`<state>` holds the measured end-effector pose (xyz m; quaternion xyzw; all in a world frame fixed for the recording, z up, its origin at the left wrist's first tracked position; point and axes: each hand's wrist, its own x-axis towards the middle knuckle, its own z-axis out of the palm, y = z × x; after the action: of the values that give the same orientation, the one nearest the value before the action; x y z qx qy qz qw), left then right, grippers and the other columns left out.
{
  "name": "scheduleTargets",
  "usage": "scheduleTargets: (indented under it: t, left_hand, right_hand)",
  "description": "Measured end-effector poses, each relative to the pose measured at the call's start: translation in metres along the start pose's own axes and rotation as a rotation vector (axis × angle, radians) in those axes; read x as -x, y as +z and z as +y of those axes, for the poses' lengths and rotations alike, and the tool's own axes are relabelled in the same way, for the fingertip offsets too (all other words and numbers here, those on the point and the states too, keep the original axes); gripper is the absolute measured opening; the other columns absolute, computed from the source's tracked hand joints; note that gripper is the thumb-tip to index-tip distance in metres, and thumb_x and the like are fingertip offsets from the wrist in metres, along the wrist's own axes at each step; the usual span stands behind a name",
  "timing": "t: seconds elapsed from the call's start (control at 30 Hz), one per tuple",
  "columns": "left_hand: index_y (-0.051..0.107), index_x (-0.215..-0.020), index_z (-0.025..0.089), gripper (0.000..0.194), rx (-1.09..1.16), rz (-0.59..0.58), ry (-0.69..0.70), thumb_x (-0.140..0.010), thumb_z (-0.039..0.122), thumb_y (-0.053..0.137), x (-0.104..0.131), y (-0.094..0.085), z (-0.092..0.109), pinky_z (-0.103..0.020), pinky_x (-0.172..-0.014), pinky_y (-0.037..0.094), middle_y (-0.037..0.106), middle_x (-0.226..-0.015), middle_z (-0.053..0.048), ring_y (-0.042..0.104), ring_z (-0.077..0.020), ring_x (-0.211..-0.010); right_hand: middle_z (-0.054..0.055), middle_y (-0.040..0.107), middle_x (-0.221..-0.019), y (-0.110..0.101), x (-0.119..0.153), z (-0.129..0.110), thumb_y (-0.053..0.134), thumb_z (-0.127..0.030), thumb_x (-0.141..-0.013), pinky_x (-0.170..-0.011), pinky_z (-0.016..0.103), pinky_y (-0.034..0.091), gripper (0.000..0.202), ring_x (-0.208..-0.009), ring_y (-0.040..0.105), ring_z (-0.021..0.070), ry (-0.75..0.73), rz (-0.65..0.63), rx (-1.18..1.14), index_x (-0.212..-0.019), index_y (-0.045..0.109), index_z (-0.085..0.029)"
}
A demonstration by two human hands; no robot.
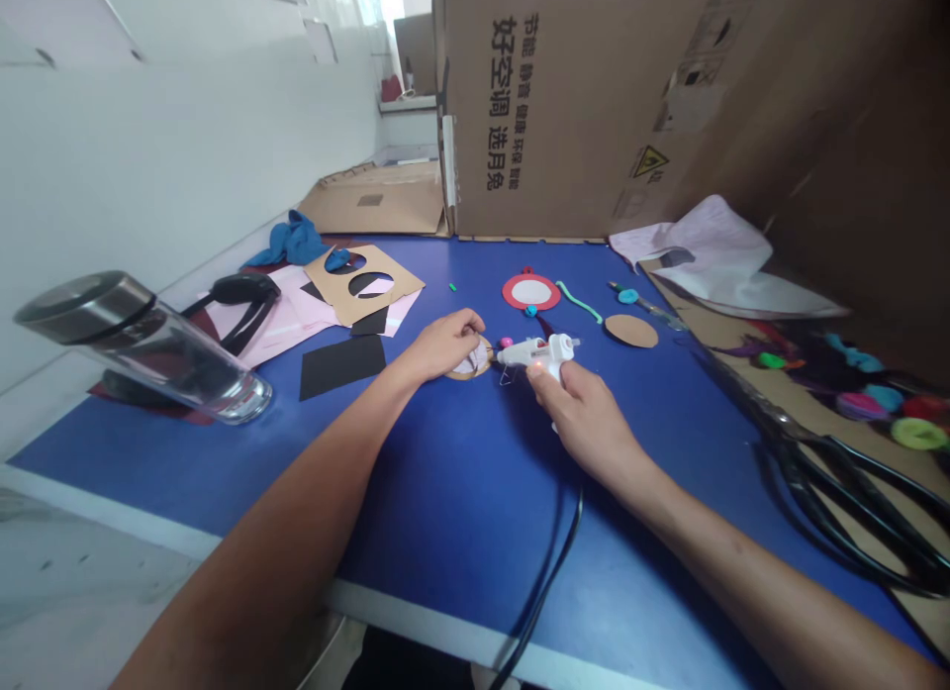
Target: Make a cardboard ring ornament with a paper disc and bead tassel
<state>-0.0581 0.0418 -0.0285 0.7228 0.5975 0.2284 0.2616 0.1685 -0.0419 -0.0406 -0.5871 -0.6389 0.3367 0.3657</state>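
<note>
While the right hand [592, 413] grips a glue gun [535, 352], left hand [445, 345] curled over a disc [475, 361], grip unclear

Indoor craft workspace; blue table [452, 532]; glue gun [535, 351]; scissors [788, 428]; cut cardboard [405, 282]

Single head-worn view, facing forward and down, close above table [460, 502], left hand [445, 344] and right hand [590, 413] mid-frame, box [586, 106] beyond
</note>
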Motion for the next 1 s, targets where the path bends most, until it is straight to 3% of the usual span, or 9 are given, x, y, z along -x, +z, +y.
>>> scheduleTargets:
  t: [0.4, 1.0]
  left_hand:
    - [0.072, -0.112, 0.024, 0.028, 0.041, 0.002, 0.014, -0.089, 0.015, 0.057, -0.0036, 0.0027, -0.0057, -0.034, -0.084, 0.054, 0.080, -0.108, -0.004, 0.073, -0.0236, -0.098]
    - [0.073, -0.116, 0.024, 0.027, -0.037, 0.003, 0.019, -0.095, 0.022, 0.056, 0.0013, -0.0003, 0.0005, -0.037, -0.093, 0.056, 0.081, -0.115, -0.006, 0.074, -0.0253, -0.105]
  right_hand:
    - [-0.001, 0.052, -0.065, -0.0033, 0.0060, -0.0021, 0.049, -0.072, -0.097, -0.058, 0.034, 0.033, 0.053, -0.061, 0.047, 0.0175, 0.034, -0.030, 0.010, -0.070, 0.047, -0.027]
    - [0.001, 0.059, -0.069, 0.0001, -0.0003, -0.0031, 0.050, -0.069, -0.097, -0.060, 0.033, 0.033, 0.050, -0.064, 0.051, 0.0193, -0.014, -0.001, -0.025, -0.074, 0.056, -0.025]
